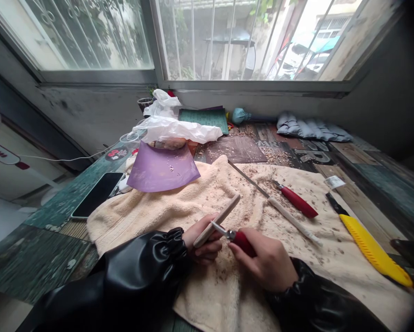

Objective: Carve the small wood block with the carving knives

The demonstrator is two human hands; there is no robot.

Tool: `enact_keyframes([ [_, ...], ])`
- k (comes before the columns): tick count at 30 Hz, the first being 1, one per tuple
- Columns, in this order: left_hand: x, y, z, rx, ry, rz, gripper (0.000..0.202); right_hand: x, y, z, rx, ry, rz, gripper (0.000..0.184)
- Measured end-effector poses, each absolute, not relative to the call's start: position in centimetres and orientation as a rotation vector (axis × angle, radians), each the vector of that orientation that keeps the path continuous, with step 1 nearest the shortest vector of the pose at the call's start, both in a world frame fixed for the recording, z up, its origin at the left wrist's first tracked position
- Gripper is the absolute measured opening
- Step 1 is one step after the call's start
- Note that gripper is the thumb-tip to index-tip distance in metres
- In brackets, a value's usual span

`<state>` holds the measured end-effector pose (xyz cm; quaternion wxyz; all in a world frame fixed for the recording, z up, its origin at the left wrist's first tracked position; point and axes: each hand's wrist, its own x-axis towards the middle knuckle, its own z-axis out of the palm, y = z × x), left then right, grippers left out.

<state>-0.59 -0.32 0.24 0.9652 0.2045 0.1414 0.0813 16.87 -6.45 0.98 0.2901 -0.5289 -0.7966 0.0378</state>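
Observation:
My left hand (203,244) is closed round a pale, slim wooden stick (224,213) with rounded ends, which slants up to the right. In my right hand (267,260) is a carving knife (243,240) with a red handle and a short metal blade. The blade's tip meets the side of the stick, close to my left fingers. Both hands are over a cream towel (151,216) strewn with wood shavings. Beyond my right hand lie a second red-handled carving knife (298,200) and a thin file (283,212) with a pale handle.
A yellow-handled saw (375,249) lies at the right. Purple sandpaper (163,168) rests on the towel's far side, with a phone (98,196) to its left. White plastic bags (179,129), a green mat (207,119) and a grey padded bundle (310,127) line the back below the window.

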Motion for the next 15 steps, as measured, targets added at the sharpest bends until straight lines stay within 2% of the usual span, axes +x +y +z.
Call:
enact_keyframes([
  [6, -0.2, -0.4, -0.3, 0.437, 0.25, 0.169, 0.054, 15.5, -7.1, 0.6, -1.369, -2.157, 0.064, 0.03],
  [15, -0.5, -0.7, 0.0, 0.458, 0.32, 0.18, 0.051, 15.8, -7.0, 0.8, -1.437, -2.131, 0.042, 0.029],
])
